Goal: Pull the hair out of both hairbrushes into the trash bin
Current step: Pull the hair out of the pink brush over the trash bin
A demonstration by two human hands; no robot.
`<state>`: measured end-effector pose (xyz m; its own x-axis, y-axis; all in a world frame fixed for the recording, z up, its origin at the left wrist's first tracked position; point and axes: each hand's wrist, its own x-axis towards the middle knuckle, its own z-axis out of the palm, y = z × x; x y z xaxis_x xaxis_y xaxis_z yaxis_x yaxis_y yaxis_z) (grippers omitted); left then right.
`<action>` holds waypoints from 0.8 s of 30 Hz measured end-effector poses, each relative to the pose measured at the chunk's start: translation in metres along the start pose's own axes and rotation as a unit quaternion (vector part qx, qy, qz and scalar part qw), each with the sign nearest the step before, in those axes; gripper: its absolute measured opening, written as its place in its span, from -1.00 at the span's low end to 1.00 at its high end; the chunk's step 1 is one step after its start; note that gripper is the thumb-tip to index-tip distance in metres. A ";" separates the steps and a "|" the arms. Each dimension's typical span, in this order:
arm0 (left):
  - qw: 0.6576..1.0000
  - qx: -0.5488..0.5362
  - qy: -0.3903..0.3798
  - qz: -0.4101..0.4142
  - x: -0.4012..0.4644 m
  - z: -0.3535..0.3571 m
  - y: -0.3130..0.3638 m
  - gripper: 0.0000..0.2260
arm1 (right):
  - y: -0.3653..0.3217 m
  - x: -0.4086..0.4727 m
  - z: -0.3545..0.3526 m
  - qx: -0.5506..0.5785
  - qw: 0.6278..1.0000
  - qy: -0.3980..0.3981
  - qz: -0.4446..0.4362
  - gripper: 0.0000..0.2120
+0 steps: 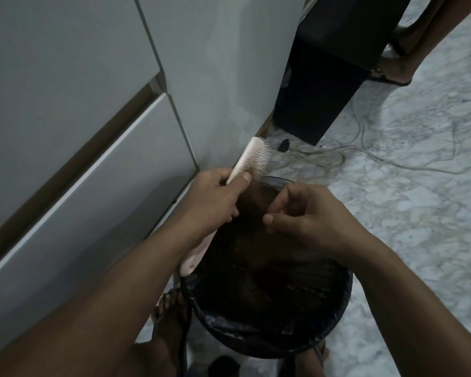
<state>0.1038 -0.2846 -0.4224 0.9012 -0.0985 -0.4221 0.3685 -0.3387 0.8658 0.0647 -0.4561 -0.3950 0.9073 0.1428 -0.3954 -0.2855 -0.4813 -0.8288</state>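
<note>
My left hand (215,202) grips a pale pink hairbrush (252,156) around its neck, with the bristled head pointing up and to the right. A pale pink end (193,258) sticks out below that hand; I cannot tell if it is the same brush's handle. My right hand (305,216) hovers over the trash bin (346,289), thumb and fingertips pinched together. No hair can be made out between them against the dark inside. The bin is round, lined with a black bag, and stands right below both hands.
Grey cabinet drawers (93,159) fill the left side. A black furniture piece (324,77) stands behind the bin, and loose cables (365,156) lie on the marble floor. Another person's sandalled feet (392,69) are at top right. My own foot (169,303) is beside the bin.
</note>
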 end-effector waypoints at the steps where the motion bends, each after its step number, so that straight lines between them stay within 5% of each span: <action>1: 1.000 -0.001 0.009 -0.002 0.001 -0.001 0.000 -0.83 | -0.001 0.000 0.000 -0.003 1.000 -0.007 0.002 -0.86; 14: 0.997 0.013 -0.070 -0.013 -0.004 0.001 0.010 -0.76 | 0.004 0.003 0.007 0.064 0.992 0.111 0.004 -0.68; 24: 0.999 -0.020 0.019 -0.020 0.000 0.001 0.004 -0.73 | 0.006 0.003 0.003 -0.015 1.000 0.001 0.009 -0.95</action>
<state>0.1050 -0.2871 -0.4189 0.8932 -0.0501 -0.4469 0.4126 -0.3038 0.8588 0.0647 -0.4556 -0.4024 0.9033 0.1317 -0.4084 -0.2917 -0.5097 -0.8094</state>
